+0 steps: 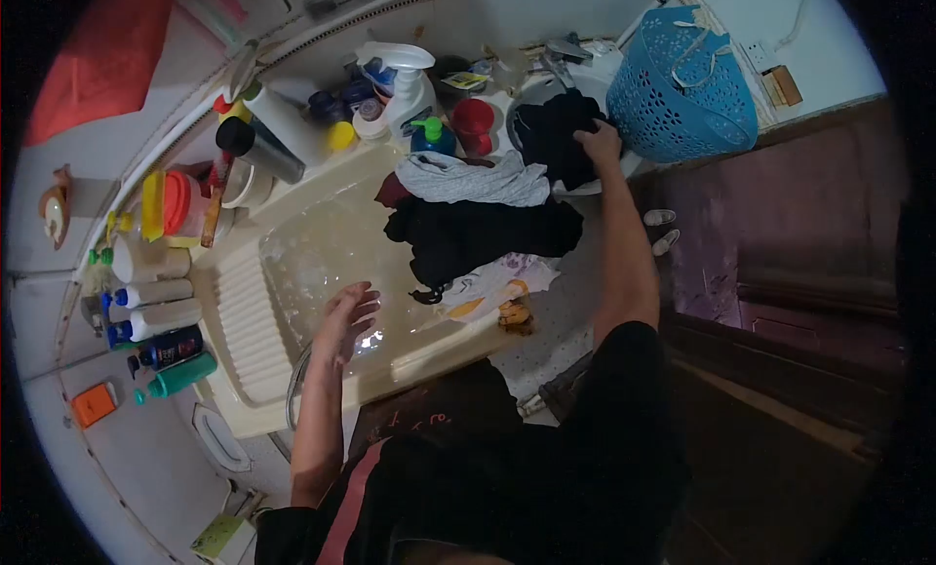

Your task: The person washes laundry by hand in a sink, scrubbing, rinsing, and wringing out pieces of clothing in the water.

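My right hand (602, 144) grips a bunched black garment (558, 146) at the round washbasin (587, 187); part of its fingers is hidden in the cloth. My left hand (346, 316) hovers over the soapy water (322, 243) in the cream laundry sink (400, 370), fingers apart and slightly curled, holding nothing. Between the hands, wet clothes lie across the sink's right end: a grey garment (473, 180), a second black garment (487, 238), and a white patterned cloth (502, 277) with yellow on it.
A blue perforated basket (673, 92) stands right of the washbasin. Along the back edge are a white spray bottle (405, 92), a red cup (474, 121) and a blue pump bottle (432, 136). Several bottles line the left side, near the ribbed washboard (249, 316). White shoes (661, 217) lie on the floor.
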